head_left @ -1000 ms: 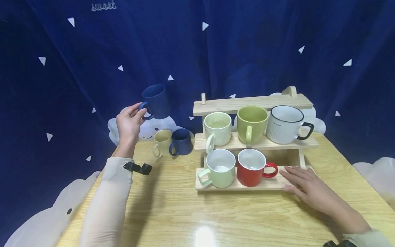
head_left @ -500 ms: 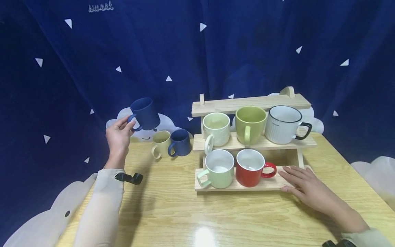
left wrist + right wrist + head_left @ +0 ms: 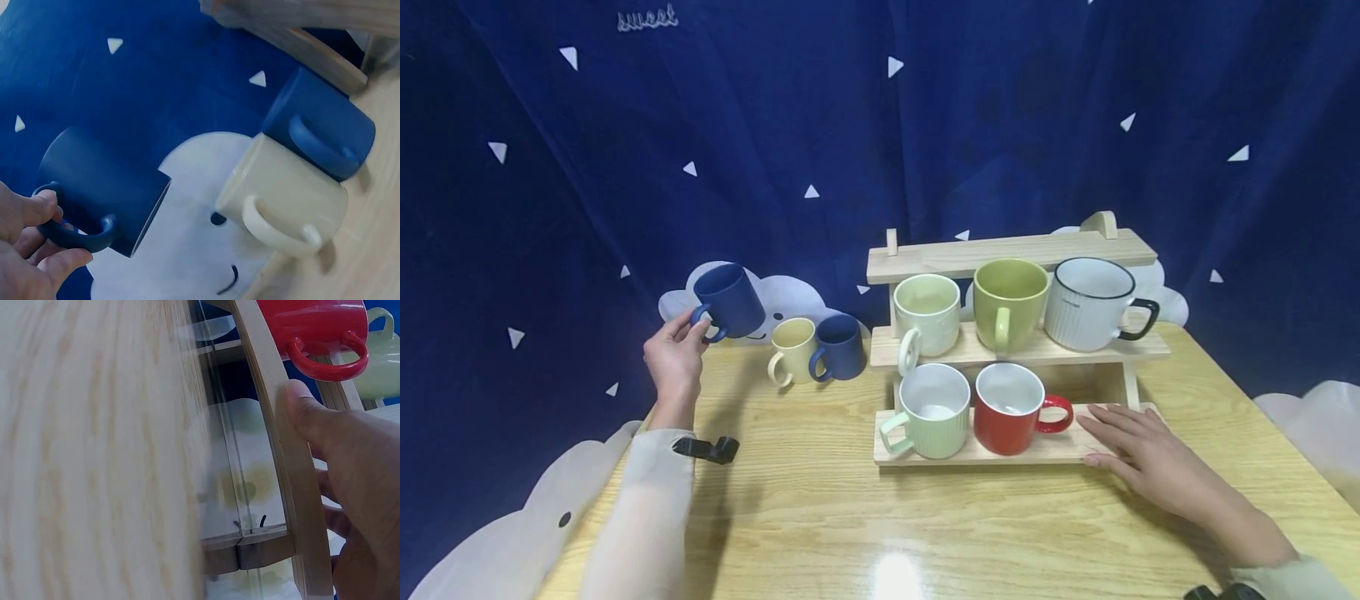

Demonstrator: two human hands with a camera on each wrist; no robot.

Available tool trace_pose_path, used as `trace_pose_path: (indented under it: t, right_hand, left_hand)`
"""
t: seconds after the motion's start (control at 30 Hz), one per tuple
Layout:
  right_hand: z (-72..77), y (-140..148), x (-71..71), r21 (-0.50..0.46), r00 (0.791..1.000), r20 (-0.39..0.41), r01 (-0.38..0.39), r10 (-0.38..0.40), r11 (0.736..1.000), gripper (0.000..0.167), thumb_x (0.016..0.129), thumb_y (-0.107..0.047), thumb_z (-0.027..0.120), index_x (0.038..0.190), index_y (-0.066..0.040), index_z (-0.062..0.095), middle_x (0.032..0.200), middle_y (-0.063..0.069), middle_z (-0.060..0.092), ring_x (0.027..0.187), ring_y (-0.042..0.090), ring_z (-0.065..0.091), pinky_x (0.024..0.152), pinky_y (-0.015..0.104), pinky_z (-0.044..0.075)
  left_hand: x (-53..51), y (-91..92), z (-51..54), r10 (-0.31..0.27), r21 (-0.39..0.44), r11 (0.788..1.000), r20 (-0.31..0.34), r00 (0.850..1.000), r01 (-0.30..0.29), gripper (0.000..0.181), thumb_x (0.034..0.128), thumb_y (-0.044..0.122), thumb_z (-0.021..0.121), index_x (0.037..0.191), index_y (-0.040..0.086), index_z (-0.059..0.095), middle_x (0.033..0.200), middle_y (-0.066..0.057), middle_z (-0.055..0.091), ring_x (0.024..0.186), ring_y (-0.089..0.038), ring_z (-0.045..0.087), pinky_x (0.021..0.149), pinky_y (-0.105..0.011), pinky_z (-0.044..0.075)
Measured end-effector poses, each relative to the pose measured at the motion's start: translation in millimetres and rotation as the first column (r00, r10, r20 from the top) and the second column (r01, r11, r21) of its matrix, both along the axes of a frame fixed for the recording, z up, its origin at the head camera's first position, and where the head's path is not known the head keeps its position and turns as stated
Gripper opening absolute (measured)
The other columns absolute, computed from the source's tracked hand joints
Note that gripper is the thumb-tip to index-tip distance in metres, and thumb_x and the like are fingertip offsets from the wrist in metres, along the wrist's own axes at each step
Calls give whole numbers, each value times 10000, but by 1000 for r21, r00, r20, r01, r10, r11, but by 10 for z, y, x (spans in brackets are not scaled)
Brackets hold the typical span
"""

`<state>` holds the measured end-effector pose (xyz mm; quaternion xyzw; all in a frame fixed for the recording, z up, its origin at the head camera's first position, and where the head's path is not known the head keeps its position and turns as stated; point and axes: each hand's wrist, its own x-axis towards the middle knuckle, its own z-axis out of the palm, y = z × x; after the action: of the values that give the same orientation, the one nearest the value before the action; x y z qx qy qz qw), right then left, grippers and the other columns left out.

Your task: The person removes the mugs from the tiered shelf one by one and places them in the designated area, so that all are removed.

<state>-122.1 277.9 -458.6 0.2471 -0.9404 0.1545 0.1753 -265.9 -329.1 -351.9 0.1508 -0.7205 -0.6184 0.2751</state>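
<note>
A dark blue mug (image 3: 732,302) hangs in the air at the left, its handle pinched by my left hand (image 3: 674,357). The left wrist view shows thumb and fingers round the handle of that mug (image 3: 100,187). Just right of it a cream mug (image 3: 794,350) and a smaller blue mug (image 3: 841,347) stand side by side on the table. My right hand (image 3: 1157,462) rests with extended fingers on the right end of the lower shelf board (image 3: 1075,437), beside the red mug (image 3: 1009,417). In the right wrist view, its thumb lies on the board's edge (image 3: 294,462).
A light green mug (image 3: 934,417) shares the lower board. On the middle board stand a pale green mug (image 3: 928,312), an olive mug (image 3: 1011,304) and a white mug with black rim (image 3: 1088,308). The top board (image 3: 1015,252) is behind; a blue curtain (image 3: 820,100) hangs beyond.
My left hand has moved left and down with the blue mug, which now hangs lower and more tilted. The right hand has stayed on the shelf.
</note>
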Motion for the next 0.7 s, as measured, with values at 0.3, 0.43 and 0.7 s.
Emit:
trace_pose_path:
  t: [0.3,0.43,0.7]
  right_hand:
    - [-12,3,21,-7,1000,12,13,-12,1000,544,861,-364,745,1338,-139,610,1332,180,575,1227,438,474,1130,641,161]
    - [-9,1,13,-13,1000,0,8,-8,1000,551,850,-351,757,1334,-131,613,1330,181,577,1222,440,479,1139,627,157]
    - [-5,-1,-8,-16,1000,10,5,-5,1000,550,850,-357,757,1332,-134,616,1335,181,574,1227,438,477,1130,639,166]
  left_hand:
    - [-18,-114,-371,38,-26,999,37,999,-37,358,935,83,670,1286,27,633,1248,-178,631,1064,-175,648,871,-277,549]
    - [-2,-135,-488,43,-33,999,52,998,-41,369,942,108,666,1301,36,625,1258,-169,629,1097,-204,635,884,-284,545]
    - [57,-153,-691,57,-64,996,54,997,-54,354,942,104,665,1286,27,634,1243,-164,640,1102,-212,634,839,-215,547]
